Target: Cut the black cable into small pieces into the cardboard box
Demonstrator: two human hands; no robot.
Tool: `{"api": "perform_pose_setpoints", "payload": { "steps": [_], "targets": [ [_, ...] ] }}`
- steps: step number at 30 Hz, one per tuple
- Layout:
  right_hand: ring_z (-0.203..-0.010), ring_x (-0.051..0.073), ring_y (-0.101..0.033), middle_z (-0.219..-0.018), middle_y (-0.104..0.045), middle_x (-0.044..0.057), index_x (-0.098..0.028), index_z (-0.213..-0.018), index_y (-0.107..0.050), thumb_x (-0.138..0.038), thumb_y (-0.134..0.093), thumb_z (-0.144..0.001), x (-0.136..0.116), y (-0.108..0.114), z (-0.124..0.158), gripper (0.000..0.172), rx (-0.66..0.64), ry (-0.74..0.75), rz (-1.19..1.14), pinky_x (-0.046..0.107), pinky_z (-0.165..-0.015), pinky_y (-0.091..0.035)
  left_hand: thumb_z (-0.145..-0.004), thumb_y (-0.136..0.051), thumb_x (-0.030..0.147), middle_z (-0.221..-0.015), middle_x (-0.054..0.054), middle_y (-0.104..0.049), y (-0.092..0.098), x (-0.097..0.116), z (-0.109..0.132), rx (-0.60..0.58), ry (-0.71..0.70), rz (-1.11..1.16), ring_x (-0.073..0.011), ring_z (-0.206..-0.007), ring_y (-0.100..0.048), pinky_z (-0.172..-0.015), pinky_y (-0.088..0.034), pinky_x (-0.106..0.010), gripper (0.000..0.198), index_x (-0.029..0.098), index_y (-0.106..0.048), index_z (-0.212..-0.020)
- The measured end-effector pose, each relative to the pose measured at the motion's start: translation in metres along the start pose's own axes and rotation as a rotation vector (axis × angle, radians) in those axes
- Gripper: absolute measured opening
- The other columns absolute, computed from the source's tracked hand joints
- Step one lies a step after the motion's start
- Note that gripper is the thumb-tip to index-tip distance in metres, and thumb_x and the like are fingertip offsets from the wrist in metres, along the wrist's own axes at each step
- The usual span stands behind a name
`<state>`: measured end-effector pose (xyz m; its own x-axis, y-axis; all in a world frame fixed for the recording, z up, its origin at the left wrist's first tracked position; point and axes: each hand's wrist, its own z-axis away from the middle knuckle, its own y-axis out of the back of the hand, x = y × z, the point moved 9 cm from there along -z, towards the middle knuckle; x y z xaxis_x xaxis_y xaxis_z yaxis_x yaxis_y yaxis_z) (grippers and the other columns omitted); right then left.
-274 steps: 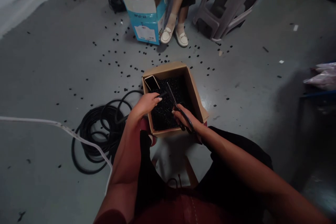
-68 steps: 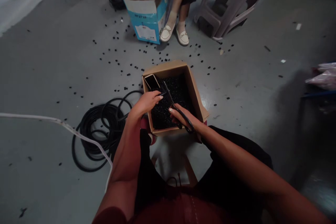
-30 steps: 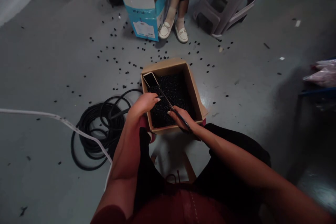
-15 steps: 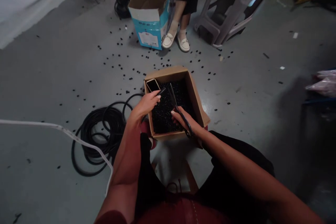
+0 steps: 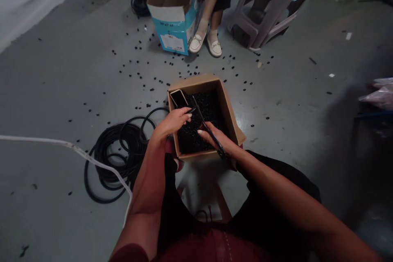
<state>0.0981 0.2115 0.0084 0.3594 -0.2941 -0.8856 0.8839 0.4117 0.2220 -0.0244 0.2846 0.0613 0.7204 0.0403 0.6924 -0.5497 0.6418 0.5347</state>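
Note:
Over the left side of an open cardboard box (image 5: 231, 110), my left hand (image 5: 178, 120) is closed on a thin black ribbed strip (image 5: 192, 110). My right hand (image 5: 215, 136) is wrapped round a long dark cutting tool (image 5: 211, 134), which looks like scissors. The tool's tip lies at the strip's free end, over the box. Many small black pieces (image 5: 199, 131) fill the bottom of the box. A phone-like rectangle with a dark face (image 5: 178, 98) leans in the box's back left corner, just beyond my left hand.
Coiled black hose (image 5: 104, 147) lies left of the box, with a white cable (image 5: 80, 153) passing by. Beyond stand a blue and white carton (image 5: 173, 35), a person's feet in white shoes (image 5: 197, 43) and a grey plastic stool (image 5: 267, 35). Small black pieces dot the floor.
My left hand has shifted slightly right with the strip. The tool's tip has swung left and now meets the strip's end. The whole view has shifted slightly.

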Motion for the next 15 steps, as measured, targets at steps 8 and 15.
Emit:
{"api": "perform_pose_setpoints", "payload": {
  "steps": [8, 15],
  "targets": [
    [-0.093, 0.020, -0.060, -0.111, -0.060, 0.010, -0.017, -0.117, -0.050, -0.047, -0.052, -0.090, -0.008, -0.001, 0.002, 0.040, -0.112, 0.017, -0.028, 0.033, -0.080, -0.048, -0.087, -0.038, 0.024, -0.091, -0.006, -0.068, 0.001, 0.001, 0.003, -0.013, 0.023, -0.039, -0.0147, -0.078, -0.060, -0.077, -0.049, -0.028, 0.039, 0.012, -0.063, -0.114],
    [-0.093, 0.020, -0.059, -0.108, -0.062, 0.009, -0.018, -0.117, -0.050, -0.046, -0.054, -0.090, -0.011, 0.001, 0.005, 0.039, -0.119, 0.010, -0.021, 0.033, -0.081, -0.048, -0.088, -0.039, 0.024, -0.093, -0.005, -0.068, -0.001, 0.001, 0.002, -0.014, 0.010, -0.041, -0.0146, -0.081, -0.060, -0.078, -0.050, -0.026, 0.036, 0.014, -0.064, -0.111]
  ]
}}
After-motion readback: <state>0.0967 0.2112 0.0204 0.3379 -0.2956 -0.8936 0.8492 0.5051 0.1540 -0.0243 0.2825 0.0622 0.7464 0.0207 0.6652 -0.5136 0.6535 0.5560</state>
